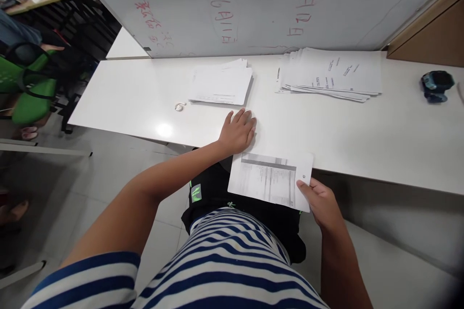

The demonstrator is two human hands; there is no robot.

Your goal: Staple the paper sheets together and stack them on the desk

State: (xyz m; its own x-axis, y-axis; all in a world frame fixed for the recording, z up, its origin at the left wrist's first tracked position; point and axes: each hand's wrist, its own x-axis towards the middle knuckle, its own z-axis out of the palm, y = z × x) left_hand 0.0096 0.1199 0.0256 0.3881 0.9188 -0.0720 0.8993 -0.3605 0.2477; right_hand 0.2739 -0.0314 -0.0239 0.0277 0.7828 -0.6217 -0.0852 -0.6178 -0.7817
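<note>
My right hand [322, 201] pinches the right end of a printed sheet of paper [268, 179], thumb on top. The sheet lies level over my lap at the table's front edge, its text turned sideways. My left hand [237, 131] rests palm down on the white table, fingers stretched and a little bent, just beyond the sheet's far left corner, with nothing in it. Past its fingertips lies a small stack of papers [222, 84]. A larger, fanned stack of printed papers [331, 72] sits farther right against the whiteboard.
A whiteboard [261, 5] with red writing stands along the back of the white table [119, 91]. A small white ring-shaped object [179, 106] lies at left, a dark watch [437, 85] at far right. A cardboard box [431, 29] stands behind. Green chairs [36, 99] are at left.
</note>
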